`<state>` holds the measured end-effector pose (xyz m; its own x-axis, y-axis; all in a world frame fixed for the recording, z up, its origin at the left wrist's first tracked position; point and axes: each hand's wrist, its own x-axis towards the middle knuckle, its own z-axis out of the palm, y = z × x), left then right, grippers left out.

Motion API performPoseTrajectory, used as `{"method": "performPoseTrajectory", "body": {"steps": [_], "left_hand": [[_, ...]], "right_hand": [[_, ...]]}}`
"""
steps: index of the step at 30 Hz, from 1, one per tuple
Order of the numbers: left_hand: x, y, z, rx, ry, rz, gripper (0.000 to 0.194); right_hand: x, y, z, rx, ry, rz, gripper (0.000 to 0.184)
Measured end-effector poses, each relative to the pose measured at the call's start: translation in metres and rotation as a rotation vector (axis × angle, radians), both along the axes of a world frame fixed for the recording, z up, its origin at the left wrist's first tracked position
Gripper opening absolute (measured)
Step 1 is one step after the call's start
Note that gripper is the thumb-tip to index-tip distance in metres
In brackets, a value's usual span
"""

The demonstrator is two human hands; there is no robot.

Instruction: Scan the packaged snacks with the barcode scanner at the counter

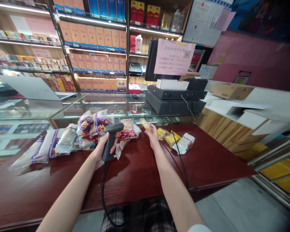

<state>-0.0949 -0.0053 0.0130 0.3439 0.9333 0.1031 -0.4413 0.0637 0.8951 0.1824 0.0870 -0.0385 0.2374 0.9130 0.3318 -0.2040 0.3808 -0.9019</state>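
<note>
My left hand (101, 147) is wrapped round the handle of a black barcode scanner (108, 141), whose head points right. Its cable hangs down toward my lap. My right hand (152, 133) pinches a small yellow snack packet (145, 123) just above the table. Left of the scanner lies a pile of white and purple snack bags (45, 145), with a clear and grey packet (68, 138) on it. Behind the scanner rests a red and clear snack bag (128, 130). Right of my right hand lie yellow packets (172, 138) and a whitish packet (185, 143).
A dark red table (132, 174) spans the front, with a glass counter (96, 101) behind it. A monitor with a pink notice (172, 58) stands on a black cash drawer (174, 104). Black cables (175, 138) cross the table at right. Shelves of boxes (91, 35) line the back.
</note>
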Motion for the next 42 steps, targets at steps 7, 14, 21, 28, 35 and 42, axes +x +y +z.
{"method": "performPoseTrajectory", "body": {"steps": [7, 14, 21, 28, 35, 42], "left_hand": [[0.002, -0.001, 0.004, -0.023, -0.034, -0.013, 0.058], [0.0, -0.002, -0.001, -0.034, -0.048, -0.025, 0.054], [0.01, -0.008, -0.001, -0.038, 0.036, -0.015, 0.058], [0.015, -0.011, 0.0, -0.026, 0.066, -0.024, 0.055], [0.016, -0.013, -0.002, -0.018, 0.056, -0.048, 0.053], [0.013, -0.008, -0.006, -0.01, 0.102, -0.082, 0.057]], "right_hand": [[-0.014, -0.015, 0.006, 0.039, -0.209, 0.028, 0.049], [-0.026, -0.022, 0.011, -0.032, -0.191, 0.158, 0.06], [-0.027, -0.017, 0.01, -0.015, -0.078, 0.16, 0.094], [-0.025, -0.021, 0.019, 0.045, -0.097, 0.194, 0.066], [-0.028, -0.024, 0.018, 0.013, -0.134, 0.216, 0.062], [-0.031, -0.024, 0.016, 0.021, -0.118, 0.212, 0.065]]}}
